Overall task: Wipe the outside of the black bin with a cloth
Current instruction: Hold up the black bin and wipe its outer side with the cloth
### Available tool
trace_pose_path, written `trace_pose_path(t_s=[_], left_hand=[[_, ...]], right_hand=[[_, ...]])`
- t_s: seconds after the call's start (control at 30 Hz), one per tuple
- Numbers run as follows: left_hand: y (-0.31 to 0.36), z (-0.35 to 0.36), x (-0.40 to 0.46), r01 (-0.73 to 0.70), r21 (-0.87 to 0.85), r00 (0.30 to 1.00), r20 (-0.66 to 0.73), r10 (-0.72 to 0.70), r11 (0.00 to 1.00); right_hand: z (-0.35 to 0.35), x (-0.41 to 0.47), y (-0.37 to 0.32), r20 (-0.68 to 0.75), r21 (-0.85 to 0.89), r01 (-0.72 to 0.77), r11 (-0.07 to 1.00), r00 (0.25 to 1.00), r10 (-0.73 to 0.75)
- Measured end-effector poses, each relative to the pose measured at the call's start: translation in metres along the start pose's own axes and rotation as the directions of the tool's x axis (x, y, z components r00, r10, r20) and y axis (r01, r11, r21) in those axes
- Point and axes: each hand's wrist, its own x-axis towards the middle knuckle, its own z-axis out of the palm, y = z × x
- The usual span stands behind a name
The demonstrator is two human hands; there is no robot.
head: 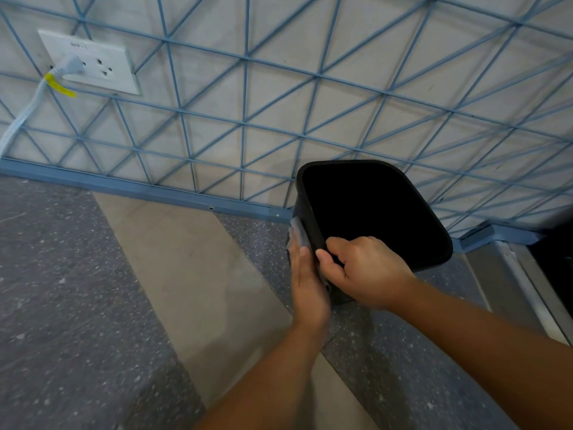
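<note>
The bin [372, 212] stands on the floor against the wall grid, right hand [362, 271] curling its fingers over the rim, left hand [305, 283] pressing the cloth [297, 234] flat-fingered on the side wall; advise firm, overlapping strokes.

Black bin [372, 209] open-topped, on floor by wall; grey cloth [298, 232] flat against its left outer side.

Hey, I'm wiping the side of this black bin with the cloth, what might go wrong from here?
The cloth sits under flat left-hand fingers rather than in a grip, so it may slip off the black bin. Only the right hand, curled over the rim, steadies the bin, so hard pressing could tip it.
</note>
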Motion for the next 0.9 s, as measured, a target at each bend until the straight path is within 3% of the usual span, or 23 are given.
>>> trace_pose_path(t_s=[0.1,0.23,0.3,0.4,0.57,0.73,0.83,0.9], left_hand=[[-0.011,0.005,-0.027,0.002,0.124,0.996,-0.094,0.01,0.992],[-0.061,-0.021,-0.007,0.073,-0.011,0.99,-0.123,-0.074,0.997],[-0.056,-0.02,0.008,0.14,-0.022,0.985,-0.103,-0.141,0.99],[-0.034,-0.008,-0.009,0.102,0.096,0.99,-0.107,-0.092,0.99],[-0.093,-0.03,0.014,0.218,-0.105,0.956,-0.178,-0.234,0.97],[-0.072,-0.023,0.002,0.252,0.025,0.953,-0.182,-0.244,0.967],[-0.107,-0.037,0.027,0.271,-0.13,0.931,-0.215,-0.294,0.954],[-0.108,-0.034,0.03,0.295,-0.127,0.925,-0.211,-0.317,0.947]], right_hand=[[0.0,0.0,0.0,-0.018,0.011,-0.007,1.0,1.0,0.007],[-0.001,0.0,-0.001,-0.038,0.022,0.0,1.0,0.999,0.001],[-0.001,0.0,-0.002,-0.055,0.026,0.01,1.0,0.998,-0.009],[0.0,0.0,-0.001,-0.078,0.032,0.019,0.999,0.997,-0.017],[0.002,0.0,0.001,-0.094,0.036,0.03,0.999,0.995,-0.026],[0.001,0.001,0.001,-0.091,0.053,0.044,0.998,0.995,-0.039],[0.0,0.0,0.0,-0.089,0.055,0.045,0.997,0.995,-0.04],[0.001,0.0,0.0,-0.095,0.058,0.039,0.998,0.995,-0.033]])
